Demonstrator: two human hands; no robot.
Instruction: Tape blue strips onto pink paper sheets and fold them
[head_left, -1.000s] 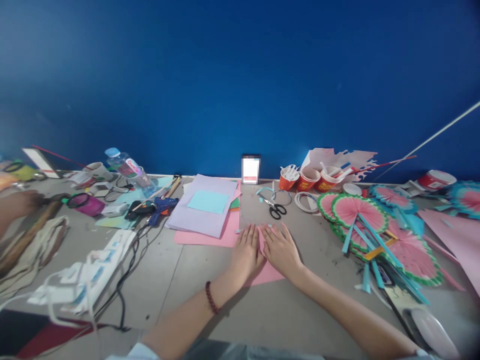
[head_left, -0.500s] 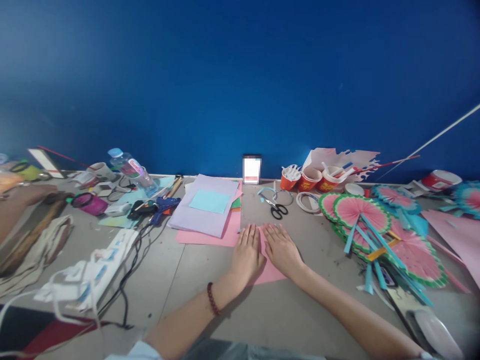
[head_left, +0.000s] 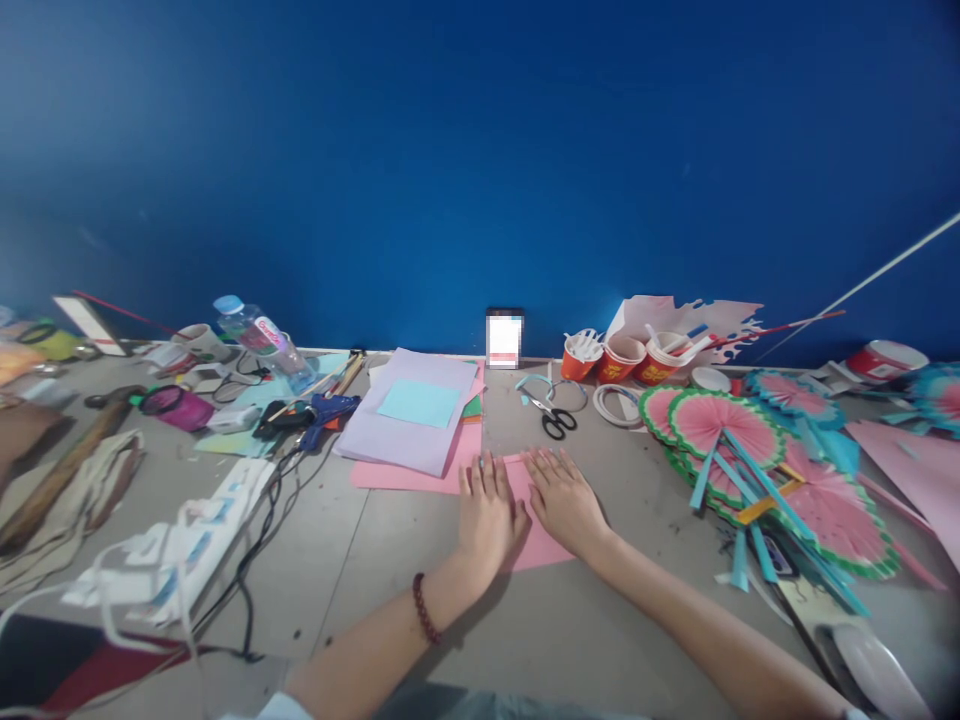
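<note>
A pink sheet of paper (head_left: pixel 536 545) lies on the grey table under both hands, partly covered by them. My left hand (head_left: pixel 487 510) rests flat at its left side, fingers spread and pointing away from me, a beaded bracelet on the wrist. Flat on the sheet's right part lies my right hand (head_left: pixel 566 500), its fingers stretched out. Neither hand grips anything. Just beyond them sit black-handled scissors (head_left: pixel 556 420). To the left, a lilac sheet (head_left: pixel 409 440) with a light blue piece (head_left: pixel 420 401) on it overlaps another pink sheet (head_left: pixel 382 477).
Paper cups (head_left: pixel 619 360) and a white tape roll (head_left: pixel 616 405) stand near the blue wall. Watermelon-patterned paper fans (head_left: pixel 724 425) lie at the right. On the left are a glue gun (head_left: pixel 326 415), a bottle (head_left: pixel 266 340), a power strip (head_left: pixel 202 545) and cables.
My left hand has shifted slightly left, its fingers more spread. My right hand has hardly moved. Another person's arm at the far left has gone from view.
</note>
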